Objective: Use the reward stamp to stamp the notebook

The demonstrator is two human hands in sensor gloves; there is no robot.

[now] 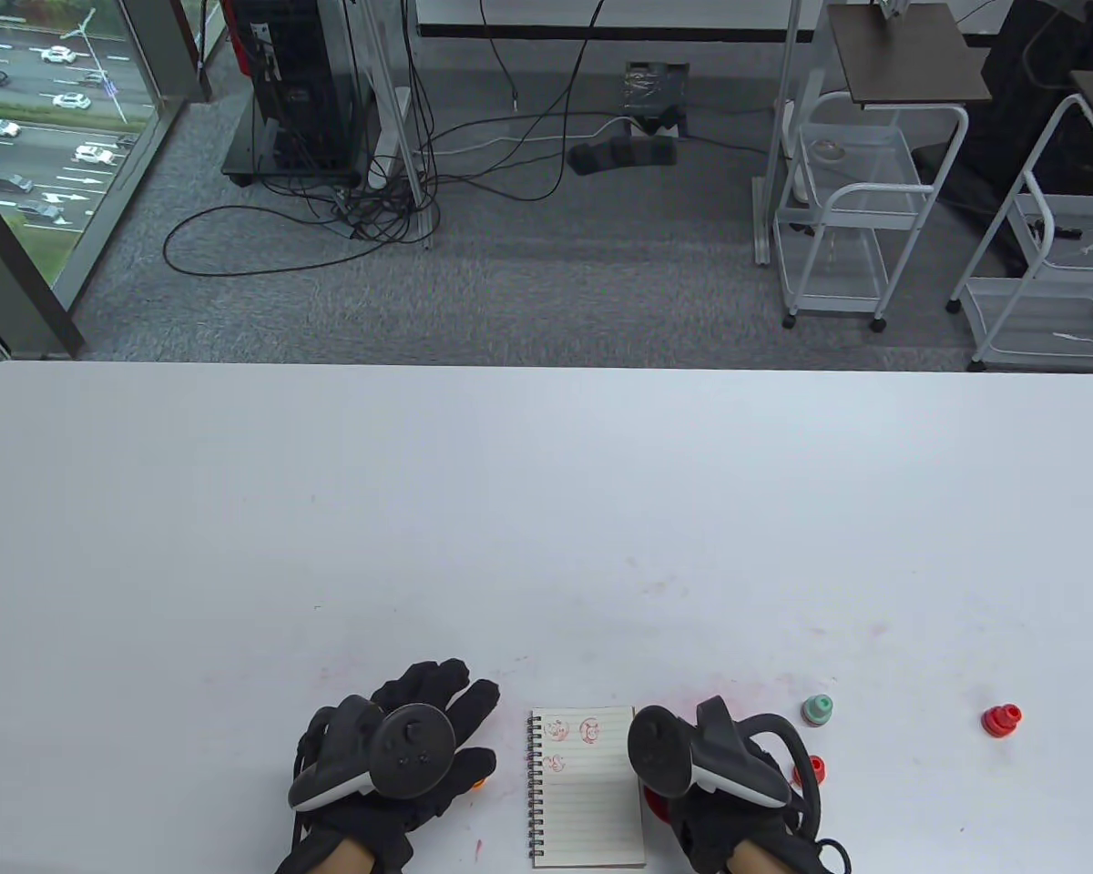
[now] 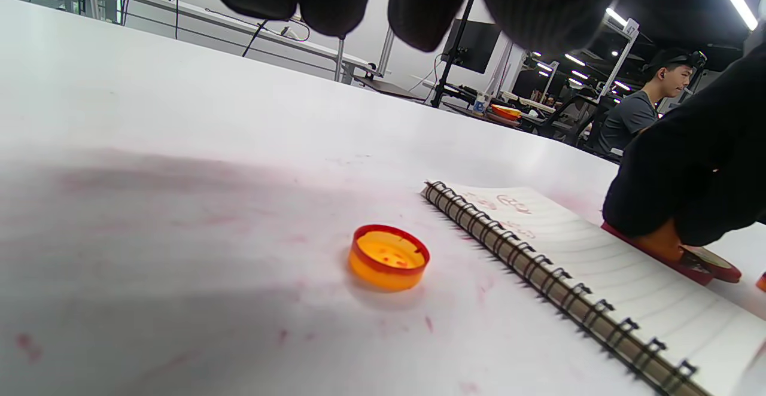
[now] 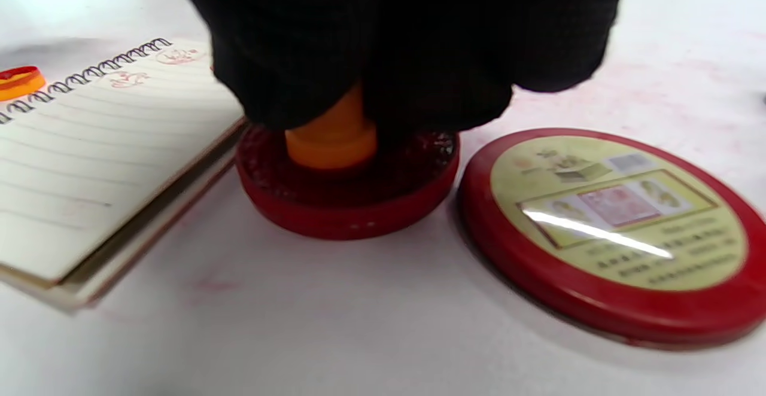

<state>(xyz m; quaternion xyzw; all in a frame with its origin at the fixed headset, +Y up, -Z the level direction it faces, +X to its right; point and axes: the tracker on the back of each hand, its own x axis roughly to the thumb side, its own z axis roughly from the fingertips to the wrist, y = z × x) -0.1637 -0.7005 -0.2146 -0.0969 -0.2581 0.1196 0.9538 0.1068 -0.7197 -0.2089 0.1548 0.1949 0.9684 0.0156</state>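
A small spiral notebook [image 1: 587, 787] lies open at the table's front edge, with three red stamp marks on its top lines; it also shows in the left wrist view [image 2: 598, 276] and the right wrist view [image 3: 90, 163]. My right hand [image 1: 720, 774] grips an orange stamp [image 3: 332, 136] and presses it into the red ink pad [image 3: 347, 195] just right of the notebook. My left hand [image 1: 401, 746] rests flat on the table left of the notebook, fingers spread, holding nothing. The stamp's orange cap [image 2: 389, 257] lies upturned beside the left hand.
The ink pad's red lid [image 3: 616, 234] lies right of the pad. A green stamp [image 1: 817, 709] and two red stamps [image 1: 811, 771] [image 1: 1001, 720] stand to the right. Red ink smears mark the white table [image 1: 546, 510].
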